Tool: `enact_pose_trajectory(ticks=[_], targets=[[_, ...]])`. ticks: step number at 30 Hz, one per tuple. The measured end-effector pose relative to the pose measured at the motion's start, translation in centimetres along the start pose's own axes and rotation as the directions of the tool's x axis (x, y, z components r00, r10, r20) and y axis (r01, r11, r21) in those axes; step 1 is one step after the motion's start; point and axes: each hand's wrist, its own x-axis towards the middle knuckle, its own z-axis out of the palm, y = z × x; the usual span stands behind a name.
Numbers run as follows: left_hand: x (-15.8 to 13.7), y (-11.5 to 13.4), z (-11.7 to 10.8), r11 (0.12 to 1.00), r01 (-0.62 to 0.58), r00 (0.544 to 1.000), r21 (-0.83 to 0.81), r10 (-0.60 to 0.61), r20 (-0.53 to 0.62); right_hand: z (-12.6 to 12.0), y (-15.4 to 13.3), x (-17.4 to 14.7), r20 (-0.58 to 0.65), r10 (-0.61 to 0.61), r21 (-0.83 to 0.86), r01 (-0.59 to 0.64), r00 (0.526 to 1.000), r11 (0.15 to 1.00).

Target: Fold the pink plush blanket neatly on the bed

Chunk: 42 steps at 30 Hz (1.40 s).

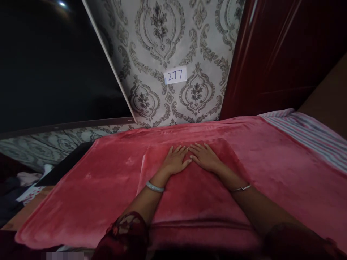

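We have the smaller red cloth already folded and lying on the red blanket across the bed, our left hand and right hand pressing flat, fingers released, grasping nothing.

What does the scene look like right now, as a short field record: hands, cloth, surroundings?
left hand: left hand flat, palm down, fingers spread, on the folded red blanket
right hand: right hand flat beside it, fingertips nearly meeting the left's
grip: neither hand grips anything
wrists: pale bangle on left, thin bracelet on right
underneath: larger red fleece blanket spread out
right side: striped sheet
wall: patterned wallpaper with paper label 277
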Motion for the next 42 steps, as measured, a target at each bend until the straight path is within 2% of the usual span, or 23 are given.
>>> enact_pose_trajectory(ticks=[4, 6, 9, 12, 16, 20, 26, 29, 32, 35, 37, 38, 40, 42], targets=[[0.0, 0.1, -0.2, 1.000, 0.010, 1.000, -0.027, -0.011, -0.014, -0.4, -0.2, -0.1, -0.020, 0.048, 0.004, -0.048, 0.999, 0.999], [0.1, 0.2, -0.3, 0.999, 0.045, 0.998, -0.019, -0.046, -0.049, -0.7, 0.3, -0.1, -0.030, 0.129, -0.019, -0.129, 0.991, 0.991], [0.1, -0.4, -0.7, 0.977, 0.214, 0.974, 0.001, -0.213, -0.073, -1.2, 2.0, -0.3, -0.045, 0.297, -0.057, -0.299, 0.954, 0.953], [-0.3, -2.4, -1.3, 0.910, 0.415, 0.909, 0.006, -0.414, -0.047, -1.4, 4.6, -1.0, -0.062, 0.430, -0.052, -0.433, 0.901, 0.900], [-1.3, -6.1, -1.9, 0.811, 0.582, 0.808, -0.061, -0.586, -0.062, -1.2, 6.9, -2.1, -0.046, 0.563, 0.057, -0.560, 0.825, 0.826], [-2.3, -8.1, -2.0, 0.755, 0.641, 0.748, -0.135, -0.655, -0.111, -1.3, 6.7, -2.5, -0.052, 0.607, 0.094, -0.601, 0.793, 0.793], [-2.5, -7.6, -1.7, 0.683, 0.698, 0.659, -0.215, -0.730, -0.179, -1.7, 5.9, -2.5, -0.049, 0.626, 0.102, -0.620, 0.778, 0.778], [-2.5, -7.5, -1.9, 0.655, 0.701, 0.638, -0.284, -0.753, -0.160, -2.0, 5.9, -2.6, -0.049, 0.625, 0.125, -0.616, 0.779, 0.777], [-3.1, -7.8, -2.2, 0.659, 0.661, 0.653, -0.359, -0.741, -0.158, -2.2, 6.1, -2.9, -0.031, 0.620, 0.162, -0.608, 0.784, 0.777], [-5.2, -8.4, -2.1, 0.660, 0.621, 0.662, -0.422, -0.730, -0.168, -2.1, 6.9, -3.9, -0.004, 0.611, 0.236, -0.593, 0.792, 0.770], [-7.3, -8.8, -1.7, 0.635, 0.590, 0.652, -0.498, -0.739, -0.171, -1.8, 7.7, -5.1, -0.010, 0.590, 0.316, -0.557, 0.808, 0.768], [-8.4, -9.0, -1.4, 0.597, 0.552, 0.641, -0.582, -0.750, -0.163, -1.7, 8.1, -5.9, -0.024, 0.574, 0.357, -0.529, 0.819, 0.770], [-10.6, -9.0, -0.8, 0.453, 0.421, 0.628, -0.786, -0.770, -0.108, -1.3, 8.8, -7.4, -0.050, 0.551, 0.426, -0.482, 0.833, 0.766], [-12.4, -8.6, -0.3, 0.271, 0.286, 0.654, -0.919, -0.756, -0.020, -1.2, 9.2, -8.7, -0.062, 0.552, 0.487, -0.457, 0.832, 0.744]])
